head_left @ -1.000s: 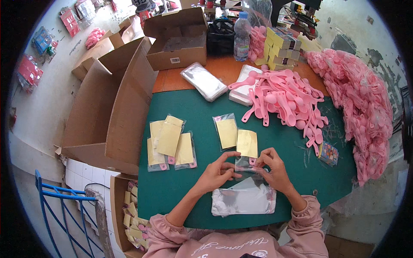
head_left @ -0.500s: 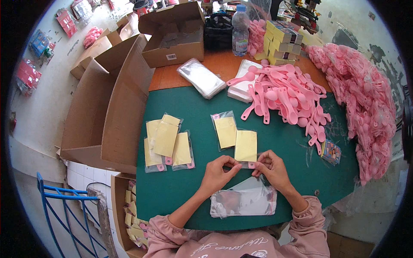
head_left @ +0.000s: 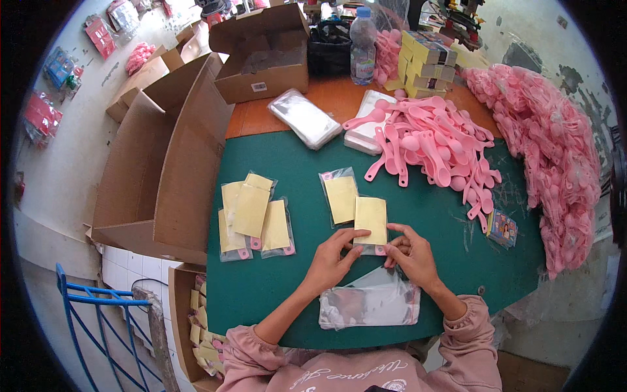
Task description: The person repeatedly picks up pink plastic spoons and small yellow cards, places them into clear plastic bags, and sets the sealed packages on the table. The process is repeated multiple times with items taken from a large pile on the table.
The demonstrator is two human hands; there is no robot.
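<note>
A clear plastic packet with a yellow card [head_left: 370, 217] and a pink spoon-handle end showing at its bottom edge lies on the green tabletop. My left hand [head_left: 333, 260] grips its lower left side, the index finger lying over the card and the thumb beneath. At the lower right corner, my right hand [head_left: 414, 260] pinches the packet between thumb and curled fingers, with its index finger raised. Just under my hands lies a stack of empty clear bags [head_left: 369, 308]. Another filled packet [head_left: 341, 198] touches the upper left of the held one.
Several filled packets [head_left: 253, 209] lie to the left. Pink spoons [head_left: 434, 147] form a pile at the far right, beside bagged spoons [head_left: 542, 150]. More clear bags [head_left: 304, 119], a water bottle [head_left: 363, 49], card stacks [head_left: 424, 62] and cardboard boxes [head_left: 176, 163] stand around the table.
My left index finger has shifted from the packet's bottom edge up onto the yellow card. My right index finger has lifted and straightened. The packet stays about where it was.
</note>
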